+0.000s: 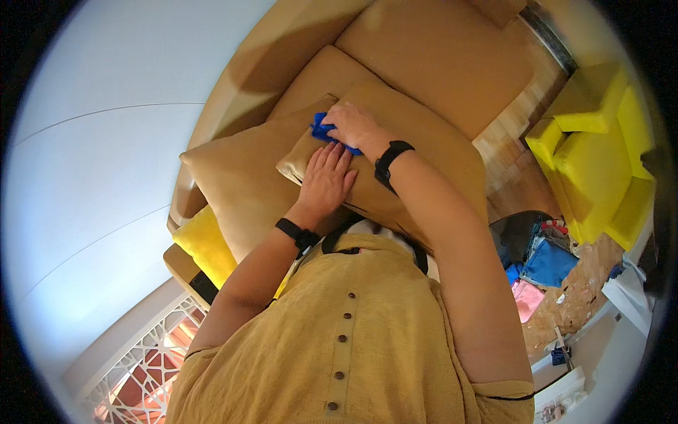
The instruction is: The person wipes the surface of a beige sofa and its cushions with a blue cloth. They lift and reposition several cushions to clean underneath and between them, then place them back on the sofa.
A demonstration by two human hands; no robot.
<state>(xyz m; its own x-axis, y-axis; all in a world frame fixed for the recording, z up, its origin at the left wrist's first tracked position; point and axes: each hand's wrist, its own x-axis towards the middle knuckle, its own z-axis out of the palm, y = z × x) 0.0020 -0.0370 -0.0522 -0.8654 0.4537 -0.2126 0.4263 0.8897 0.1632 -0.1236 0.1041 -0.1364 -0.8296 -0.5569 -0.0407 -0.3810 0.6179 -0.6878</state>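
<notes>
A crumpled blue cloth [322, 128] is bunched under my right hand [354, 126], which presses it on the upper face of a tan seat cushion [424, 138]. Flat on the same cushion, close to its corner, lies my left hand [327, 179]; its fingertips reach the cloth's lower edge and its thumb is spread. The tan cushion rests partly over a tan throw pillow [249, 159]. Part of the cloth is hidden beneath my right fingers.
The tan sofa [424, 63] stretches behind the cushions, against a pale wall [122, 143]. A yellow pillow [209, 241] sits at left. To the right are a yellow armchair [593, 164] and a dark table [511, 233] with folded cloths [551, 262].
</notes>
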